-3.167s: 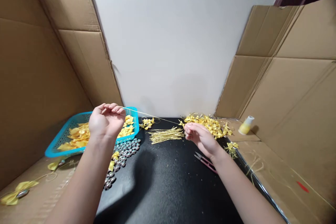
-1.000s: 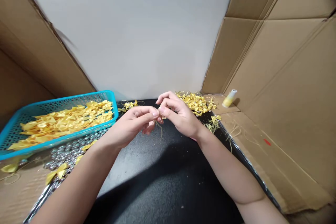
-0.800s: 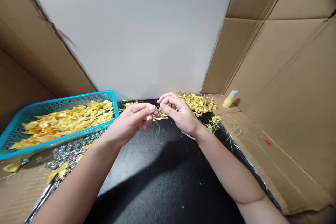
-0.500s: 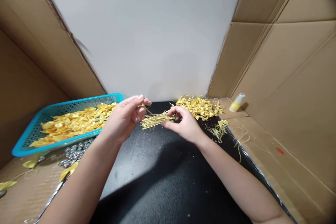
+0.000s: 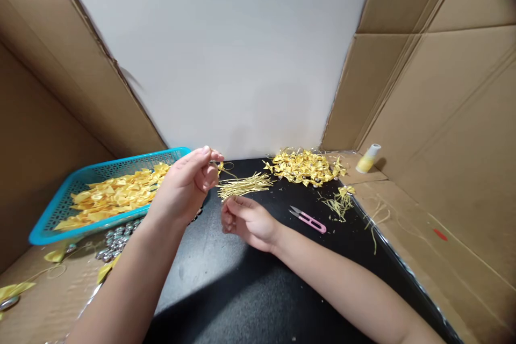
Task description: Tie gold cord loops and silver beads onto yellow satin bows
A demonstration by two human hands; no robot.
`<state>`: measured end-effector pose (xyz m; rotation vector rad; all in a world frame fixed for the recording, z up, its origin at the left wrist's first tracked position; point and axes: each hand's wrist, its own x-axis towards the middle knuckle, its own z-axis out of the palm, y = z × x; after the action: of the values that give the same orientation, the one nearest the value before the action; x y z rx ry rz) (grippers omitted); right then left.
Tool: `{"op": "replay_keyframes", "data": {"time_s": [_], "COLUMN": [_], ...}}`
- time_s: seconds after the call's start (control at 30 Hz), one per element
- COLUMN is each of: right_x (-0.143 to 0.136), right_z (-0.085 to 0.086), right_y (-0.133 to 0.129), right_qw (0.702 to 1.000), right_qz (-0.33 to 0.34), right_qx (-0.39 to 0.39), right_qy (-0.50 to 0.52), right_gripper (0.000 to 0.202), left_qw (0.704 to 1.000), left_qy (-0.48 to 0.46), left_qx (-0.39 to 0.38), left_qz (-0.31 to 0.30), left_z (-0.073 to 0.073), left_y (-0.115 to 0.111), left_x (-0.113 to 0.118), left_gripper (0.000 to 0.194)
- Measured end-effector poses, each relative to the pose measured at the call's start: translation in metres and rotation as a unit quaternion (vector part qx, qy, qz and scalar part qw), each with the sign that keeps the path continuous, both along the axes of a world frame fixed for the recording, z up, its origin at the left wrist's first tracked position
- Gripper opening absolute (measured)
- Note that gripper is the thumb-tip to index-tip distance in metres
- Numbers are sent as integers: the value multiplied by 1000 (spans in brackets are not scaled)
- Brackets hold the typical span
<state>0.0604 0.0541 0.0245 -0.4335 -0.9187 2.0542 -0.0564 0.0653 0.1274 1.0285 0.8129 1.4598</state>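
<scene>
While the left hand (image 5: 185, 188) hovers near the blue plastic basket (image 5: 47, 215) of yellow bows with its fingers curled, the right hand (image 5: 250, 223) sits lower, its fingers bent together by the near side of the bundle of thin gold cords (image 5: 246, 185); whether either grasps anything, I cannot tell. That bundle lies on the far middle of the black desk (image 5: 258, 301), left of the pink-handled metal snips (image 5: 312, 221) and the heaped yellow bows (image 5: 304, 166)
</scene>
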Motion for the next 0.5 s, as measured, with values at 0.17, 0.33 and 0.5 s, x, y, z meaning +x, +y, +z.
{"op": "replay_keyframes", "data": {"time_s": [0.17, 0.33, 0.5], "right_x": [11, 17, 23], "right_z": [-1, 5, 6], "right_y": [5, 7, 11], "right_qw": [986, 970, 956], "right_qz": [-19, -9, -18], "right_qx": [120, 183, 227], "right_qy": [-113, -160, -186], "right_gripper": [42, 48, 51], "left_qw": [995, 985, 982], "left_qy": [-67, -131, -154], "left_qx": [-43, -73, -62], "left_qz": [61, 84, 88], "left_z": [11, 20, 24], "left_y": [2, 1, 1], "left_x": [-7, -14, -25], "left_gripper": [21, 30, 24]}}
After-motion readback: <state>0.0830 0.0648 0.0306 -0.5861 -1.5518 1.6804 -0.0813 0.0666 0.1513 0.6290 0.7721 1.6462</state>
